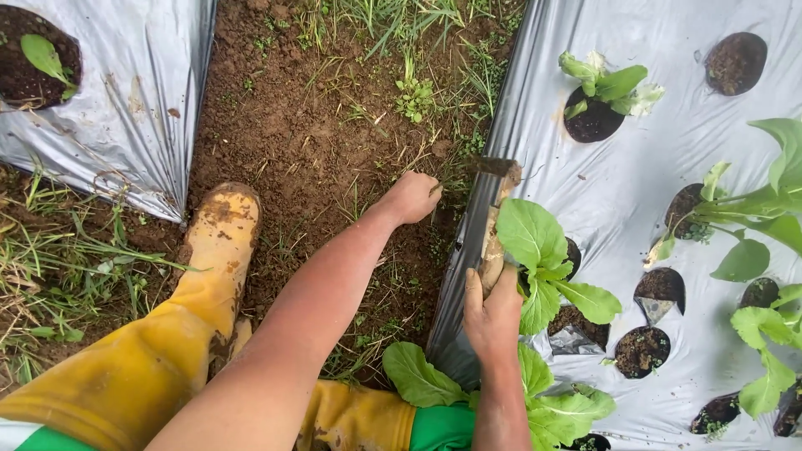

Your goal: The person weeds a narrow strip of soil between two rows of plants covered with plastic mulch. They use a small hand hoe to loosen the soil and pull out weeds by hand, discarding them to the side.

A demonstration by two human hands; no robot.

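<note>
Weeding along the furrow stands partly done. The left hand (pixel 411 197), at the frame's centre, is closed in a fist on low weeds (pixel 443 219) at the foot of the plastic mulch sheet (pixel 635 167). The right hand (pixel 491 311), toward five o'clock, is wrapped round the handle of a muddy hand hoe (pixel 494 219), whose blade rests on the sheet's edge, beside a leafy seedling (pixel 543 259).

The soil around the left hand and toward the yellow rubber boot (pixel 219 250) at eight o'clock looks largely bare. Grass and small weeds (pixel 413 92) stand uncleared at twelve o'clock, and grass (pixel 50 267) at nine o'clock. My judgement: the near stretch is mostly cleared; the far stretch remains.
</note>
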